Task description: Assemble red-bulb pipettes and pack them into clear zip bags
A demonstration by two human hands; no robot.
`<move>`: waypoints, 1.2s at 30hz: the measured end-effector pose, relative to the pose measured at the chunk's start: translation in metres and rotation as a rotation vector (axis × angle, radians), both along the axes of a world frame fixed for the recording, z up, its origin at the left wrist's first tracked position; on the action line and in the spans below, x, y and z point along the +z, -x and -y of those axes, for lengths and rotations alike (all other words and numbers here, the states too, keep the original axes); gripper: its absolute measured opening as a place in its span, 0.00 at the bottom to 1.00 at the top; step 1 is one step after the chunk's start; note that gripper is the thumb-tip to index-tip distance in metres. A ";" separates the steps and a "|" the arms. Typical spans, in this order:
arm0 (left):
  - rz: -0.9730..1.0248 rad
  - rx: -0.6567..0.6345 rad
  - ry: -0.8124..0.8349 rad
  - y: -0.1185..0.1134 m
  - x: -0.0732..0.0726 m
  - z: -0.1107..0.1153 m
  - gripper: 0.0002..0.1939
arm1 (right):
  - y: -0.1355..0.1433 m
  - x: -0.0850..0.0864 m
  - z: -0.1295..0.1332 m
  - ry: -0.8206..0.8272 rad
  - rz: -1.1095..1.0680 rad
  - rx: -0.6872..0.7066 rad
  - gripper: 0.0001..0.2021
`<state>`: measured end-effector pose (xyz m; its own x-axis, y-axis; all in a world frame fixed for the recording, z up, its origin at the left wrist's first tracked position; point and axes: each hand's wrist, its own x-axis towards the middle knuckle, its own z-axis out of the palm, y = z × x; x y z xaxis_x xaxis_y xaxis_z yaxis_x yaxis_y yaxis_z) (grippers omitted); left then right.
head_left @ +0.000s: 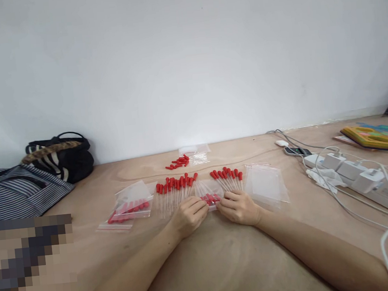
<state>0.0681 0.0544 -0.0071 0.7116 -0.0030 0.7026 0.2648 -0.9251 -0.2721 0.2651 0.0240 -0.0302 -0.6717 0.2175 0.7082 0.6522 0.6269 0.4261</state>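
Between my two hands lies a clear zip bag (209, 189) with several red-topped droppers inside. My left hand (191, 214) pinches its left edge, fingers closed. At the opposite edge, my right hand (237, 208) grips the same bag with curled fingers. Behind my left hand, a fan of clear droppers with red rubber bulbs (173, 184) rests on the table. A smaller group of red-bulbed droppers (227, 174) lies just beyond my right hand. Filled zip bags (133, 206) overlap on the left, and flat zip bags (265, 184) are stacked on the right.
Loose red bulbs (178, 162) and clear tubes (200, 157) lie farther back on the wooden table (206, 268). Power strips with white chargers (369, 179) and trailing cables occupy the right side. A striped bag (20, 189) and a black bag (75, 159) sit at left.
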 end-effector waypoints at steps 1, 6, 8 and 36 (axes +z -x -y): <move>0.008 0.002 -0.001 0.000 0.000 0.000 0.08 | 0.001 -0.001 -0.001 0.004 0.004 0.008 0.08; -0.007 0.007 -0.015 -0.002 0.001 0.001 0.08 | 0.004 -0.002 -0.003 0.004 0.023 0.017 0.08; -0.031 0.012 -0.025 -0.004 0.001 0.000 0.09 | 0.005 -0.001 -0.003 -0.005 0.022 0.009 0.07; -0.020 0.129 0.135 0.018 -0.007 0.000 0.11 | -0.021 0.005 0.013 0.078 -0.001 -0.043 0.10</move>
